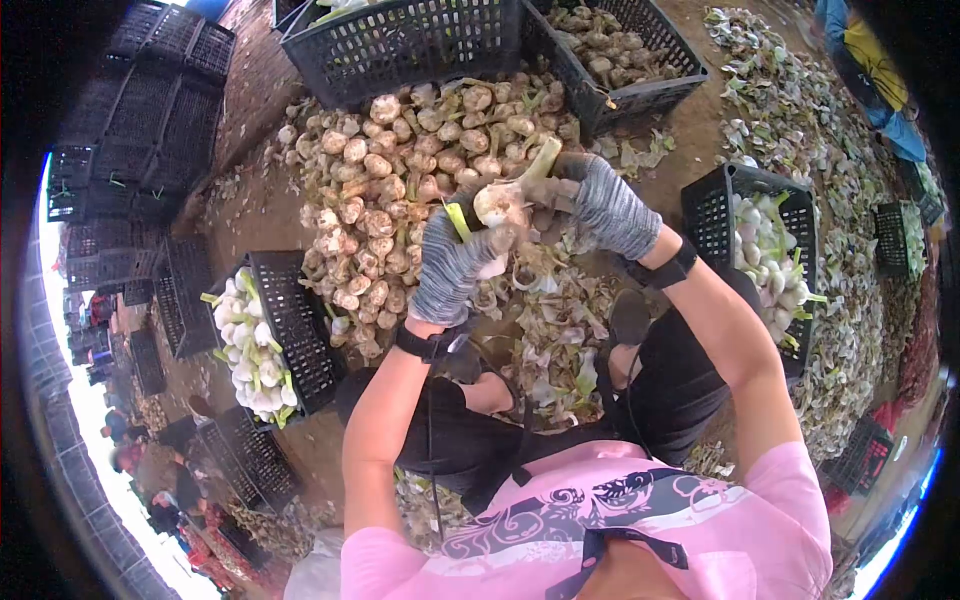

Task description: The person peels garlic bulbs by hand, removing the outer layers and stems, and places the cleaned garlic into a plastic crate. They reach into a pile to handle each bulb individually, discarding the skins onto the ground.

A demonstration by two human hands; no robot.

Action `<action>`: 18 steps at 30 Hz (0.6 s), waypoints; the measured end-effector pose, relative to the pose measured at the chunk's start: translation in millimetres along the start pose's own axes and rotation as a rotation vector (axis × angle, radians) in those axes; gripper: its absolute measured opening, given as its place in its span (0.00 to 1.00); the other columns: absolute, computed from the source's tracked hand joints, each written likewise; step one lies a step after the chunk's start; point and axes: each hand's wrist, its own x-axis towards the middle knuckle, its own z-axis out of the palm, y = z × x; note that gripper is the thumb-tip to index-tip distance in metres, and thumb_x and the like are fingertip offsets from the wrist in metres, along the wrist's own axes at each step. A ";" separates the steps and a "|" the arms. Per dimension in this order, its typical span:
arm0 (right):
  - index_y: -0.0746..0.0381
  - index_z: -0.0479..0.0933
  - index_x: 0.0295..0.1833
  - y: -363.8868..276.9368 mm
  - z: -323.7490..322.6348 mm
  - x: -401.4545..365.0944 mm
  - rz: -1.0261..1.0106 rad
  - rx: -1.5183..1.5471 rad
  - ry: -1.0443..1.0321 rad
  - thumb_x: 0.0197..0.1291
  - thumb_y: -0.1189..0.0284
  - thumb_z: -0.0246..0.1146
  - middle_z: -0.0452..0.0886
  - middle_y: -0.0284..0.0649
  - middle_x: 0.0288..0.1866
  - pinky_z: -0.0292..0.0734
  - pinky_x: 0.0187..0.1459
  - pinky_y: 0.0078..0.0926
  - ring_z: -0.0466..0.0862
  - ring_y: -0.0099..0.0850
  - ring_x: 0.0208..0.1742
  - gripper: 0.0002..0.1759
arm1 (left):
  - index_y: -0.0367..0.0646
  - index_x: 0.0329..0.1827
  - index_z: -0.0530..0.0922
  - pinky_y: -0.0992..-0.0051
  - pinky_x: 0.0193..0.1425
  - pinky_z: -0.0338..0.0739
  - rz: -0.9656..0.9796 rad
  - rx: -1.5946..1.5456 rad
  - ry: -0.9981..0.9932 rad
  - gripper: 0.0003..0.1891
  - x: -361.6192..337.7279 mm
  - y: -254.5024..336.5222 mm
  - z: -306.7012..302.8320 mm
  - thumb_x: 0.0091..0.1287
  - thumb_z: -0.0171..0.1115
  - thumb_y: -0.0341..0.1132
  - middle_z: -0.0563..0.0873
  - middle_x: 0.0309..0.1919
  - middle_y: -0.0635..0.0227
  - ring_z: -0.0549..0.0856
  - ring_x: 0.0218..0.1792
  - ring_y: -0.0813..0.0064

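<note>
A garlic bulb (pixel 497 206) with a thick pale stem is held up between my two gloved hands, over the garlic heap. My left hand (pixel 452 262), in a grey knit glove with dark fingertips, is closed around the bulb's lower left side. A yellow-green strip (pixel 457 220) sticks up at its fingers; I cannot tell what it belongs to. My right hand (pixel 608 203), gloved alike, is closed at the bulb's right side by the stem. Below and behind lies the heap of unpeeled garlic (pixel 375 215), brown and soil-stained, with stems attached.
Black crates of clean white garlic stand at left (pixel 295 325) and right (pixel 715 215). Two more crates (pixel 420 45) are behind the heap. Peeled skins (pixel 560 340) cover the ground between my feet and spread far right. Stacked crates (pixel 150 100) and people (pixel 160 470) are at left.
</note>
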 end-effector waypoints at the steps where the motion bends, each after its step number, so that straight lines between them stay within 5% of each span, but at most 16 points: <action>1: 0.70 0.77 0.41 0.8 -3.3 0.1 -0.321 -0.362 0.015 0.54 0.66 0.63 0.80 0.36 0.31 0.76 0.35 0.21 0.78 0.19 0.33 0.17 | 0.38 0.57 0.70 0.74 0.46 0.80 0.000 -0.001 0.005 0.29 -1.9 -4.9 -7.3 0.54 0.70 0.39 0.80 0.46 0.64 0.81 0.44 0.75; 3: 0.70 0.77 0.41 -4.1 -2.7 0.1 -0.156 -0.245 -0.017 0.55 0.65 0.63 0.80 0.35 0.31 0.76 0.36 0.22 0.78 0.20 0.33 0.17 | 0.40 0.57 0.69 0.79 0.47 0.75 -0.355 -0.390 0.031 0.31 -4.6 -12.7 -20.2 0.51 0.72 0.39 0.78 0.47 0.66 0.78 0.45 0.76; 4: 0.69 0.77 0.41 -9.3 -1.1 -0.9 0.008 -0.129 -0.043 0.55 0.65 0.63 0.80 0.35 0.30 0.76 0.36 0.24 0.78 0.21 0.33 0.17 | 0.40 0.57 0.69 0.79 0.47 0.75 -0.351 -0.394 0.034 0.31 -4.2 -13.1 -20.9 0.51 0.72 0.39 0.78 0.47 0.66 0.78 0.45 0.76; 6: 0.69 0.77 0.40 -6.5 6.2 -6.0 0.002 -0.046 -0.075 0.53 0.65 0.63 0.81 0.40 0.29 0.75 0.35 0.28 0.81 0.30 0.31 0.16 | 0.42 0.57 0.68 0.81 0.45 0.77 -0.183 -0.368 -0.083 0.25 -0.8 -11.2 -17.8 0.59 0.63 0.40 0.75 0.50 0.65 0.76 0.47 0.77; 8: 0.68 0.77 0.40 13.3 6.8 -5.0 -0.172 -0.506 0.008 0.50 0.67 0.63 0.80 0.49 0.30 0.75 0.32 0.33 0.81 0.41 0.30 0.16 | 0.43 0.57 0.67 0.82 0.44 0.77 -0.095 -0.360 -0.132 0.22 4.2 -12.1 -19.7 0.63 0.59 0.40 0.74 0.51 0.65 0.75 0.48 0.77; 10: 0.68 0.76 0.37 10.2 9.1 -5.2 -0.219 -0.536 0.028 0.46 0.67 0.64 0.78 0.54 0.29 0.74 0.32 0.36 0.79 0.48 0.31 0.16 | 0.44 0.57 0.68 0.83 0.44 0.78 -0.474 -0.917 -0.280 0.19 11.7 -8.9 -22.7 0.67 0.54 0.43 0.75 0.49 0.66 0.76 0.46 0.77; 11: 0.68 0.76 0.36 17.7 6.2 -3.6 -0.231 -0.625 0.066 0.46 0.66 0.64 0.78 0.53 0.28 0.73 0.31 0.37 0.79 0.48 0.30 0.16 | 0.44 0.56 0.69 0.85 0.40 0.77 -0.587 -0.990 -0.184 0.19 12.2 -6.4 -22.2 0.68 0.52 0.45 0.76 0.46 0.67 0.76 0.44 0.78; 12: 0.68 0.76 0.35 23.5 4.8 -2.7 -0.242 -0.714 0.105 0.46 0.66 0.64 0.78 0.53 0.26 0.73 0.30 0.38 0.78 0.49 0.29 0.15 | 0.44 0.56 0.69 0.85 0.40 0.77 -0.584 -0.993 -0.183 0.19 12.4 -5.4 -20.3 0.68 0.52 0.45 0.76 0.46 0.67 0.76 0.44 0.78; 14: 0.68 0.75 0.32 31.6 3.3 -0.8 -0.185 -0.697 0.151 0.46 0.66 0.64 0.77 0.52 0.24 0.72 0.29 0.38 0.78 0.47 0.27 0.15 | 0.43 0.50 0.73 0.75 0.24 0.79 -0.508 -0.608 -0.013 0.28 13.3 -5.4 -15.3 0.58 0.59 0.58 0.79 0.26 0.66 0.81 0.26 0.73; 18: 0.69 0.76 0.34 24.7 0.0 -1.1 0.091 -0.523 0.170 0.47 0.69 0.64 0.77 0.51 0.27 0.73 0.32 0.35 0.78 0.40 0.28 0.13 | 0.42 0.53 0.73 0.81 0.39 0.75 -0.228 -0.140 -0.101 0.28 14.3 4.8 -2.0 0.49 0.73 0.41 0.82 0.33 0.74 0.79 0.34 0.81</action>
